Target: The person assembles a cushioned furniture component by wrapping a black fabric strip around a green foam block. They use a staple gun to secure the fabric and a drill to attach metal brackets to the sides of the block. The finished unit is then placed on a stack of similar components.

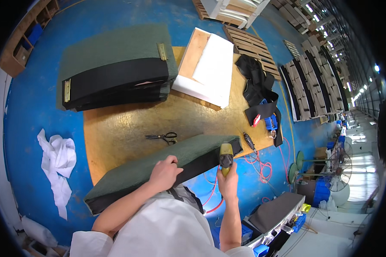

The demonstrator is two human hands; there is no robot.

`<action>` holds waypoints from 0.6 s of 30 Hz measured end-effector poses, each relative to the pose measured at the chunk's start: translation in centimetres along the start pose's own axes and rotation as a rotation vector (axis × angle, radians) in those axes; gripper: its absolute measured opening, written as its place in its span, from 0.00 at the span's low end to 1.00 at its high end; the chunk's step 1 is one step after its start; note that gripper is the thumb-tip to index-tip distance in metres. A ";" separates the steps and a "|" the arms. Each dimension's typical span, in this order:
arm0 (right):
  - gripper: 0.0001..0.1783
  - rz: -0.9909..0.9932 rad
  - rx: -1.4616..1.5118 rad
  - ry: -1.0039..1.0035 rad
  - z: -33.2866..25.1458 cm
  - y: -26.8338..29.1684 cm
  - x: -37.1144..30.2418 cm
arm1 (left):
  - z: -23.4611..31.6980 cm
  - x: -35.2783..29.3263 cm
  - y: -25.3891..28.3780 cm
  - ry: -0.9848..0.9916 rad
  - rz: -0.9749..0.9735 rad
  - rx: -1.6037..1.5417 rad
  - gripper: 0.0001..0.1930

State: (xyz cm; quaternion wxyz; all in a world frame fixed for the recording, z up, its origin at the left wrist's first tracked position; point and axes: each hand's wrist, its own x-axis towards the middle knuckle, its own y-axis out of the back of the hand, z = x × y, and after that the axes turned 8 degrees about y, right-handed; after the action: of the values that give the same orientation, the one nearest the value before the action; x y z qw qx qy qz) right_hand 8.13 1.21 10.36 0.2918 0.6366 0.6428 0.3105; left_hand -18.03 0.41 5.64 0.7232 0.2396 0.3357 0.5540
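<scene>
A: Your right hand [228, 180] is wrapped round the grip of a yellow-and-black handheld power tool [226, 150], by the right end of the long green fabric-covered cushion [158, 160]. Whether the tool's nose touches it, I can't tell.

B: Your left hand [163, 174] lies on the cushion's near side, fingers curled; pinching or merely pressing, I can't say. The cushion lies along the 6 o'clock edge of the worn brown wooden desk [128, 124], seemingly overhanging.

A: That overhang worries me: push hard at one end with a light left hand, and it could tip or slide towards you.

B: Shove it forward instead, and you might knock the black-handled metal scissors [163, 137], at your left hand's 12 o'clock. The coiled red hose [263, 169], at your right hand's 2 o'clock, could snag too, if pulled.
</scene>
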 end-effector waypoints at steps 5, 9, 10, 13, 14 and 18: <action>0.14 -0.175 0.535 -0.189 2.2 0.6 -3.6 | 0.8 -0.1 1.1 0.054 -0.041 0.244 0.23; 0.12 -0.251 0.381 -0.231 0.7 0.1 -4.3 | -0.2 -1.0 0.6 0.057 0.126 0.364 0.29; 0.09 -0.242 0.338 -0.210 0.0 0.0 -4.4 | -0.8 -1.5 0.7 0.060 0.149 0.386 0.30; 0.09 -0.303 0.311 -0.263 0.2 -1.1 -5.0 | -1.9 -2.4 0.6 0.081 0.215 0.418 0.32; 0.09 -0.284 0.306 -0.271 0.1 -1.6 -5.2 | -2.1 -2.7 0.7 0.094 0.208 0.418 0.32; 0.09 -0.301 0.258 -0.277 -0.6 -2.5 -5.1 | -2.5 -3.3 1.5 0.167 0.252 0.398 0.33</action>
State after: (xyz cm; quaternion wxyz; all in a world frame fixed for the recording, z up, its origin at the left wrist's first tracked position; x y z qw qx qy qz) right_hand 6.12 -3.91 8.72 0.3363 0.6023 0.7186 0.0884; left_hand -21.38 -2.46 5.79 0.5564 0.3707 0.4645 0.5807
